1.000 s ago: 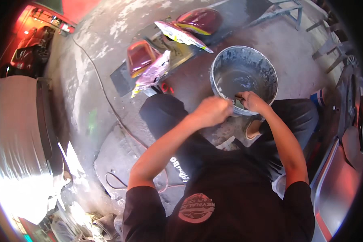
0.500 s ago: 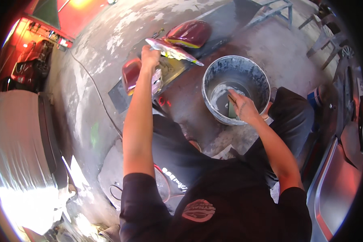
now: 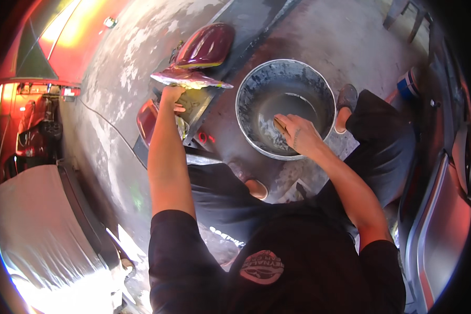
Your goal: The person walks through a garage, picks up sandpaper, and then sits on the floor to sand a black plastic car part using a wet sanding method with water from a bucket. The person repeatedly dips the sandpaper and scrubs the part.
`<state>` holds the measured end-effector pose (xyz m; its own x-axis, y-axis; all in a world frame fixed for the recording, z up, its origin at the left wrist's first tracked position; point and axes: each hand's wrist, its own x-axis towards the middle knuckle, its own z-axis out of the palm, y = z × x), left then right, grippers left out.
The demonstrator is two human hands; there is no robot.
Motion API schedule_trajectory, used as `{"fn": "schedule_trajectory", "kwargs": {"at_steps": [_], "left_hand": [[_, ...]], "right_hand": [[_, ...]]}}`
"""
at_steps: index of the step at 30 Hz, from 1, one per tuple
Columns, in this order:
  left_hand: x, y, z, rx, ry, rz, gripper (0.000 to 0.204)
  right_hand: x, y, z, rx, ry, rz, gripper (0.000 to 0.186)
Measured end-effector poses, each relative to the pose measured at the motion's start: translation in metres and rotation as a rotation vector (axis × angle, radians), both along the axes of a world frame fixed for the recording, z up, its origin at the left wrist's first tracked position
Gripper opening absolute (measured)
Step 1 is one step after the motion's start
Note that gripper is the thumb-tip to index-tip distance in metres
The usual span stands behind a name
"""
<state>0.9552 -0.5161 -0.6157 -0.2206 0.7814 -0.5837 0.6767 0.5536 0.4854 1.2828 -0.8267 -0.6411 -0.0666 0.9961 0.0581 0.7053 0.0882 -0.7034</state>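
Observation:
My left hand is at the near edge of a pointed, pink-and-silver painted panel. Its fingers look spread below that edge, though part of the hand is hidden. Just beyond the panel rests a glossy dark red rounded cover. A second red cover lies left of my wrist, partly behind the forearm. Over the large bucket of cloudy grey water, my right hand is closed on a small flat brown-edged pad, which looks like a sanding pad; most of it is hidden by the fingers.
Red rings lie on the floor beside the panel. A dark hose runs across the ground at left. A covered vehicle stands at lower left, a car body at right. A blue-and-white can sits past my right knee.
My left hand has moved from the panel's end to below its near edge, fingers now apart. The right hand has tilted the pad, hiding its green face. The whole view has turned somewhat.

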Motion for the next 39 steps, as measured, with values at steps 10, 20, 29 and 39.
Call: {"fn": "schedule_trajectory", "kwargs": {"at_steps": [10, 20, 29, 39], "left_hand": [[-0.029, 0.021, -0.023, 0.119, -0.041, 0.157, 0.056], [-0.089, 0.082, -0.066, 0.400, 0.304, -0.509, 0.097], [-0.035, 0.045, -0.032, 0.069, 0.287, -0.154, 0.135], [-0.135, 0.087, -0.098, 0.607, 0.436, -0.317, 0.079]], "right_hand": [[0.006, 0.004, 0.008, -0.124, 0.170, -0.067, 0.042], [0.002, 0.000, 0.009, -0.008, 0.053, -0.032, 0.044], [0.004, 0.003, 0.016, -0.057, 0.128, -0.101, 0.037], [-0.006, 0.010, 0.007, 0.079, 0.136, 0.028, 0.023]]}}
